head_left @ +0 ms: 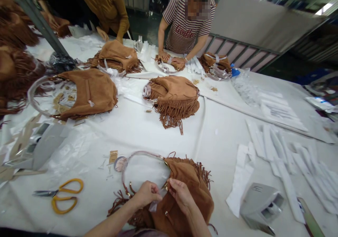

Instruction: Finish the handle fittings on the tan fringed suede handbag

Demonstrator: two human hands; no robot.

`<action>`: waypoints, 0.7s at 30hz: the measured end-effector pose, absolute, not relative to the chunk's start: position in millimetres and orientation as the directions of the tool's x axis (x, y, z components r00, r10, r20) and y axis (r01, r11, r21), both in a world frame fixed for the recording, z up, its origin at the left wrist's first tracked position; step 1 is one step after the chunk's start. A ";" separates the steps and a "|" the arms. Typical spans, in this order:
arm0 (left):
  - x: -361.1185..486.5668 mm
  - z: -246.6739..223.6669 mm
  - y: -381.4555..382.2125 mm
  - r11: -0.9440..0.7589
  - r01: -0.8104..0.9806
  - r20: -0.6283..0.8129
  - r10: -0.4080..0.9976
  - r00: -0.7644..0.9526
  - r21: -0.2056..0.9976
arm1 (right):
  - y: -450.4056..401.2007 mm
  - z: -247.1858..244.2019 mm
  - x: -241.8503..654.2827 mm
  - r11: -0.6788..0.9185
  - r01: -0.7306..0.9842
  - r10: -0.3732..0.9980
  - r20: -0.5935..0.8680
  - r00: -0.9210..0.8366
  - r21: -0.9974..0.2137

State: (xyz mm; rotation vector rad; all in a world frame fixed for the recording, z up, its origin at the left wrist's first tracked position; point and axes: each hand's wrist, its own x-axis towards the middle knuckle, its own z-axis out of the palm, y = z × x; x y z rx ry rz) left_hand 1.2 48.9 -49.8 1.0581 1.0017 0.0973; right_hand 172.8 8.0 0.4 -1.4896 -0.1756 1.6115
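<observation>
Your left hand [146, 194] and right hand [181, 194] meet on the brown fringed suede bag [185, 194] that lies at the near edge of the white-covered table [216, 131], right in front of you. Your left fingers are curled together, pinching a small piece of clear plastic wrap [154, 204] against the bag's upper edge; your right fingers are pressed together with the thumb and forefinger nipping the bag's rim by its gold fitting [166, 187]. The bag's wrapped handle [137, 159] arcs out to the left of the bag, just beyond your left hand. Further left of the bag, well apart from it, lie yellow-handled scissors [63, 194]. To the right of the bag sits a grey tape dispenser [261, 203], with white paper strips [280, 152] spread beyond it. Straight beyond the bag, near the table's middle, rests a second fringed bag [174, 98], and left of that a third bag [87, 92]. At the far side from the bag, a person in a striped shirt [185, 25] has both hands on another bag [171, 61].
</observation>
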 end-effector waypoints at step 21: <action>5.0 -29.8 69.5 0.559 0.381 -0.667 0.505 0.549 0.737 | 19.1 -17.1 173.0 -0.576 -0.178 0.760 -0.603 0.243 -0.798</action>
